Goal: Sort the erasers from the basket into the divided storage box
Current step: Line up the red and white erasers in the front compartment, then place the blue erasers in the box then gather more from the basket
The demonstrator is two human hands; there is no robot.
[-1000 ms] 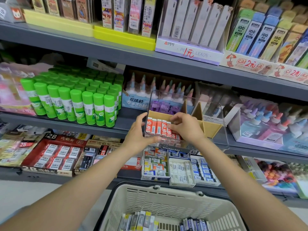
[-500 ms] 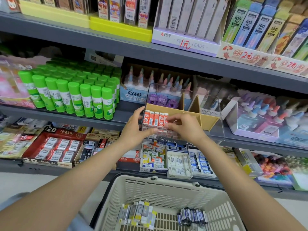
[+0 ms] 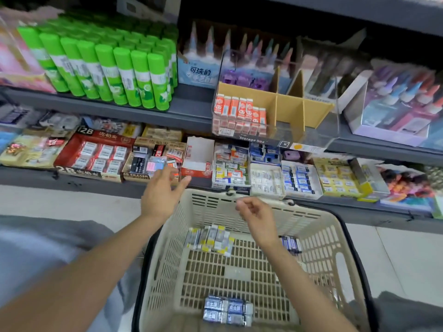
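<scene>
Hovering above the cream slotted plastic basket (image 3: 321, 236), both hands are seen empty. Left hand (image 3: 163, 195) is held just outside the basket's far-left corner, fingers spread and relaxed, nothing gripped. Right hand (image 3: 256, 214) is held over the far edge, fingers loosely curled, nothing pinched as far as can be told. Yellow-and-white sleeved erasers (image 3: 211, 237) are grouped on the basket floor toward the far edge. Dark blue sleeved erasers (image 3: 290, 243) are partly hidden behind the right wrist. A silver-blue eraser pack (image 3: 227, 310) is lying at the near edge. The clear storage box with tan cardboard dividers (image 3: 290, 109) is parked at the front edge of the grey shelf (image 3: 189, 111); orange-and-white erasers (image 3: 239, 111) are stood in rows in its leftmost compartment. Green glue sticks (image 3: 107, 68) are lined up left of the box on the same shelf.
</scene>
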